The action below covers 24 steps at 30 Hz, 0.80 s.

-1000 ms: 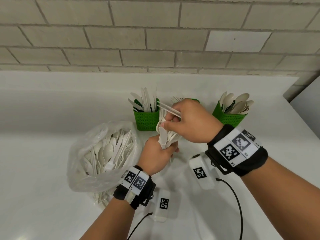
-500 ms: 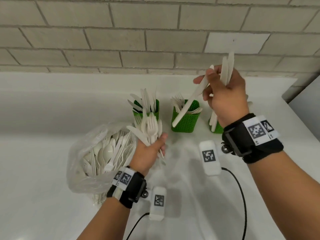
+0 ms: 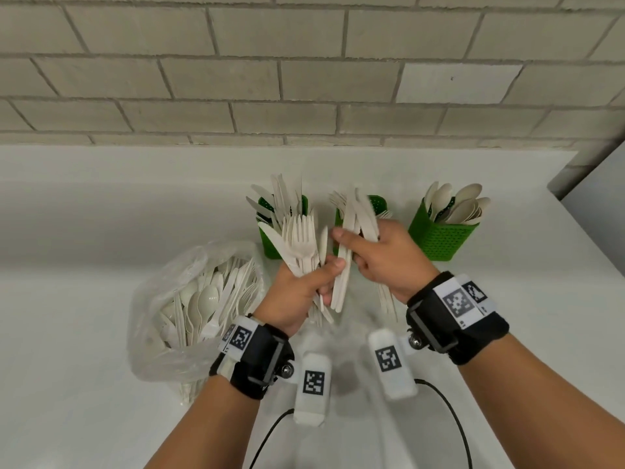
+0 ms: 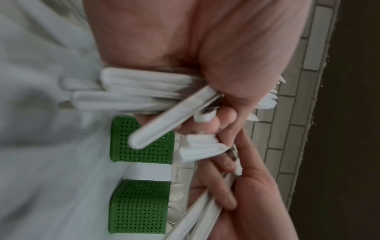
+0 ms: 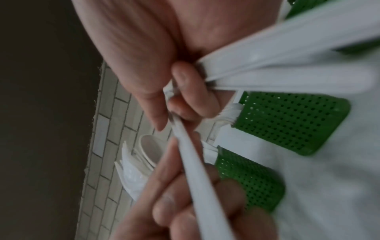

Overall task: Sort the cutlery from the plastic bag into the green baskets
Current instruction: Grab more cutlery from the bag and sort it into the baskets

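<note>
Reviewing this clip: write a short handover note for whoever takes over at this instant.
Left hand grips a mixed bundle, mostly forks.
Right hand grips a few knives and touches the bundle.
Three baskets stand by the wall: left holds knives, middle forks, right spoons.
Done: each basket partly filled.
Left: both handfuls, plus the cutlery in the bag.

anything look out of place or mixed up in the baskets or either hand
The baskets look sorted: knives in the left basket, spoons in the right basket. The odd spot is the left hand: its bundle mixes forks with at least one knife. The right hand holds knives.
</note>
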{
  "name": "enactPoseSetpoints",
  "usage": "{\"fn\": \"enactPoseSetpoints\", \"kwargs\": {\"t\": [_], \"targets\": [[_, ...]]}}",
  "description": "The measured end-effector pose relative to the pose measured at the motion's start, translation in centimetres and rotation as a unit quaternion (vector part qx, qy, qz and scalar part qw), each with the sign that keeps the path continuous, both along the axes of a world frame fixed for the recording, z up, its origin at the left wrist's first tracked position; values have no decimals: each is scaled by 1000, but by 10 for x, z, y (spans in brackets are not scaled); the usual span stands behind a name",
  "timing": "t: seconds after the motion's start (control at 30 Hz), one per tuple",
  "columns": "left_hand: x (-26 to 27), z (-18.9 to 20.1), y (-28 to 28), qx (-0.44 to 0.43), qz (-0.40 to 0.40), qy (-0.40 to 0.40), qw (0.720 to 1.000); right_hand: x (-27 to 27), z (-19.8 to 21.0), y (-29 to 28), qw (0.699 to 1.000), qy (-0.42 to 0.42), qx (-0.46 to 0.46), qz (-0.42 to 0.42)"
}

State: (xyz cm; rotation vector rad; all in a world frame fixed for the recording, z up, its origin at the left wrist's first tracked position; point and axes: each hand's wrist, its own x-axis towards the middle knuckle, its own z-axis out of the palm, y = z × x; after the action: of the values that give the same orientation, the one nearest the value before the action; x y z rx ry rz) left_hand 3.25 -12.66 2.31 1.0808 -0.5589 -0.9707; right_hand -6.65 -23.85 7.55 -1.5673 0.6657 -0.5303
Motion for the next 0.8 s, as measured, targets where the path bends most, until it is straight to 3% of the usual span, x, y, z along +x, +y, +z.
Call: {"fn": "enactPoseSetpoints", "kwargs": {"t": [0.17, 0.33, 0.47, 0.6, 0.8], "targets": [[4, 0, 1, -34, -9, 42, 998, -1, -8, 6, 1000, -14, 22, 10], [4, -6, -4, -24, 31, 16, 999, 1, -18, 5, 998, -53, 1, -28], [8, -11, -2, -3, 71, 48, 996, 0, -17, -2, 990, -77, 14, -115], [12, -13, 4, -7, 48, 119, 992, -3, -13, -10, 970, -118, 92, -190], [4, -9, 4, -13, -12, 97, 995, -4, -14, 4, 989, -89, 108, -57]]}}
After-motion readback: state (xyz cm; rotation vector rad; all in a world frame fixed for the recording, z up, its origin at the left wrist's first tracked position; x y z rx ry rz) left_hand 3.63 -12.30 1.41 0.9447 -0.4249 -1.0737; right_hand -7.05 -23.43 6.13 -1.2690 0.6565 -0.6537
